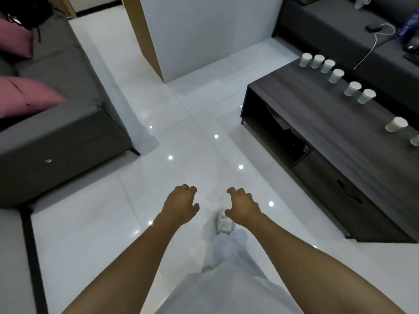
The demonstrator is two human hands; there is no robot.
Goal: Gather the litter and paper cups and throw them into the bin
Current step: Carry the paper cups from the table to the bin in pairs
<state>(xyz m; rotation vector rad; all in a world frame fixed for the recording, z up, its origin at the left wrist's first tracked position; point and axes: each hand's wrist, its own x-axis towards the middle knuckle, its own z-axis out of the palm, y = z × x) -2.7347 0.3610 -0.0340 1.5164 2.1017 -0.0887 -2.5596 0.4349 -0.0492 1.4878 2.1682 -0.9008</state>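
Note:
Several white paper cups [336, 75] stand in a loose row along the far edge of a dark wooden coffee table [322, 123] at the right. One more cup [396, 124] stands apart near the right edge, and another [415, 140] is cut off by the frame. My left hand [181, 203] and my right hand [243, 203] hang out in front of me over the white tiled floor, fingers loosely curled, holding nothing. Both hands are well short of the table. No bin is in view.
A grey sofa [63, 123] with pink cushions [25, 96] fills the left side. Another dark sofa [340, 35] with a white cable and small items lies behind the table. A white pillar [204, 37] stands ahead. Glossy floor runs between the furniture. My shoe [224, 223] shows below my right hand.

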